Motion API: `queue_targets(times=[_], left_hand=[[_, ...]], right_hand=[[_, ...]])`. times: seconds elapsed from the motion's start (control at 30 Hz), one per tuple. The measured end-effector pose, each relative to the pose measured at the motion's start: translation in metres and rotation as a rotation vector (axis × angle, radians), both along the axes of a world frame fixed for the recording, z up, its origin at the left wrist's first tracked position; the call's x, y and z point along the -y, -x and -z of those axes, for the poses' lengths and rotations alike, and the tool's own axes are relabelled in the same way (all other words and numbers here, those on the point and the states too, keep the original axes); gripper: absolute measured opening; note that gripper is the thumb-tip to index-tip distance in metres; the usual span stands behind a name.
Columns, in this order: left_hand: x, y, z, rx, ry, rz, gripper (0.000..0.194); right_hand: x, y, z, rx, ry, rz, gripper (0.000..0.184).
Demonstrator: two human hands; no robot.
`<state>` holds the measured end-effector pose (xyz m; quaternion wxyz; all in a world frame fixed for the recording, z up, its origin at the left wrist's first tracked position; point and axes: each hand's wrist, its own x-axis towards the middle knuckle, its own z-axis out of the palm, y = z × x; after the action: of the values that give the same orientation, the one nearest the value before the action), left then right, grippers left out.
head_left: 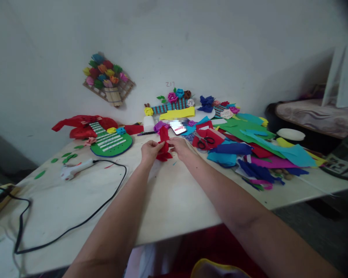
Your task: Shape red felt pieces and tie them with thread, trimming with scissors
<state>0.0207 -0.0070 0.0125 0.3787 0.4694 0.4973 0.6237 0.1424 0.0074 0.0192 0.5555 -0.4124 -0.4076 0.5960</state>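
Red paper [164, 134] pinched between left hand [149, 151] and right hand [178, 146]

The red paper is held roughly upright at the middle of the pale surface [174, 208]. Its left side is gripped by the left hand, its right side by the right hand; on both, the fingers are drawn narrow onto the paper. Loose flaps are spread at its lower end; whether the surface is touched by them cannot be told.

Just behind, a phone [178, 128] is seen with a lit screen. To the right, black-handled scissors [202, 144] are laid on red sheets, beside a heap of coloured paper [249, 133]. A yellow strip [177, 114] is placed farther back, in front of a striped piece [174, 105] topped with paper flowers.

To the left, a green board [98, 151] is marked by white strips. Nearer, a white glue gun [77, 169] is laid down, its black cord [125, 173] looped across the surface. Green paper leaves [40, 175] are scattered near it. On the wall, a paper bouquet [106, 75] is mounted.
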Motion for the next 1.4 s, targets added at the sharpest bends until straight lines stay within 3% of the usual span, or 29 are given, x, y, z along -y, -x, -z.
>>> queue_targets(times=[0.4, 0.87, 1.4], left_hand=[[-0.0039, 0.0029, 0.0032, -0.083, 0.013, -0.028, 0.04], [-0.0037, 0.0031, 0.0065, -0.134, 0.018, 0.065, 0.034], [-0.0051, 0.0028, 0.0064, -0.138, 0.028, 0.033, 0.035]], right_hand=[[-0.0001, 0.0006, 0.0008, -0.071, -0.021, -0.029, 0.007], [-0.003, -0.0001, 0.0045, -0.087, -0.051, -0.041, 0.007], [-0.0007, 0.0009, 0.0018, 0.019, -0.053, -0.038, 0.006]])
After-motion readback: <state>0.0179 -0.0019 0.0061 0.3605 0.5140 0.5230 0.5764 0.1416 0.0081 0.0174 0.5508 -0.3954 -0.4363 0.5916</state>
